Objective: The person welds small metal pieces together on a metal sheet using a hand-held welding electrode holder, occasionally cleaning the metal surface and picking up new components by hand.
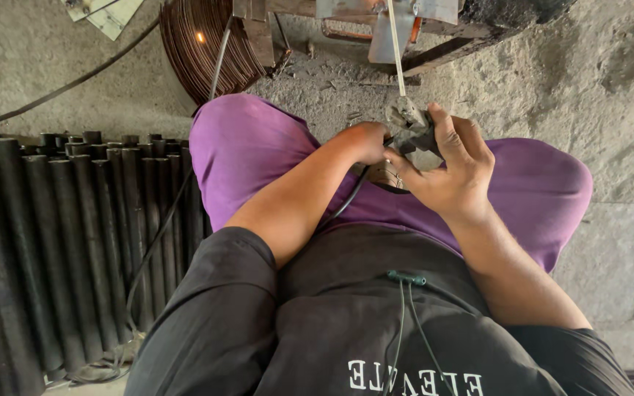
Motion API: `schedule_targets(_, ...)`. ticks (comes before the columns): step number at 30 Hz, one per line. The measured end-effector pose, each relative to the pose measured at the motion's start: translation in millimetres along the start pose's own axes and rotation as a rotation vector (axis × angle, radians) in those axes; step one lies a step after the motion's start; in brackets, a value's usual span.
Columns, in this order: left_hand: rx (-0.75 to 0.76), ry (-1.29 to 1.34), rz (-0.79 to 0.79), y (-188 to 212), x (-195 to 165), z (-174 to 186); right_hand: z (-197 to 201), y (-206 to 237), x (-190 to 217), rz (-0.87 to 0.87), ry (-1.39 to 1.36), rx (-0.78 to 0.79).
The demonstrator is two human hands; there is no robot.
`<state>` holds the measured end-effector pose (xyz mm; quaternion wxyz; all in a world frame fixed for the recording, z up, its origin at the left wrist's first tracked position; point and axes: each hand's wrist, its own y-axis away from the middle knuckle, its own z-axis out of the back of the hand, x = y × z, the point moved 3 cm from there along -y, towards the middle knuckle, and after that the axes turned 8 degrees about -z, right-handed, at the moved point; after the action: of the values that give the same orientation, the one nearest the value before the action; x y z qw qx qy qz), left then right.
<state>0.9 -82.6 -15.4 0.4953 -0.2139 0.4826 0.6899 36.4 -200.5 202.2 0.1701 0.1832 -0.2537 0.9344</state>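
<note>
Closest to the lens is a black cotton shirt [346,323] with a thin green clip and cords hanging from its collar; everything else is placed from the purple trouser lap [258,147] below it in the view. Over the middle of that lap the two hands meet. The right hand [453,172] is wrapped around a grey, rough lump of metal, apparently a small clamp or tool head [412,132], thumb and fingers closed on it. The left hand [367,141] presses against the same piece from the other side, fingers curled, though what it pinches is hidden behind the knuckles. A pale thin metal rod [398,51] rises from the grey piece toward a rusty steel frame [434,29] beyond the knees. A black cable [350,198] runs under the left wrist across the lap. Left of the lap lies a row of dark steel tubes [60,235], and beyond the left knee stands a coil of rust-brown wire [203,40] on the concrete floor [610,73]. To work well here, I judge both grips should stay firm and close to the lap, keeping the rod straight
</note>
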Motion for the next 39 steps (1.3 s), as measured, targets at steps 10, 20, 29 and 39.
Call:
schedule_targets(10,0.001,-0.061,-0.023,-6.2,11.9,-7.2,-5.0,2.4,2.5,0.021,-0.106,0.003)
schedule_targets(20,-0.011,-0.001,-0.207,-14.6,15.4,-17.3,-2.1,-2.2,7.6,-0.017,-0.039,0.005)
schedule_targets(29,-0.061,0.047,-0.266,-19.4,17.8,-16.9,-3.4,0.1,1.9,-0.03,-0.058,0.019)
schedule_targets(39,0.025,-0.024,-0.017,-4.5,5.6,-4.7,1.7,2.4,-12.0,-0.037,-0.057,-0.05)
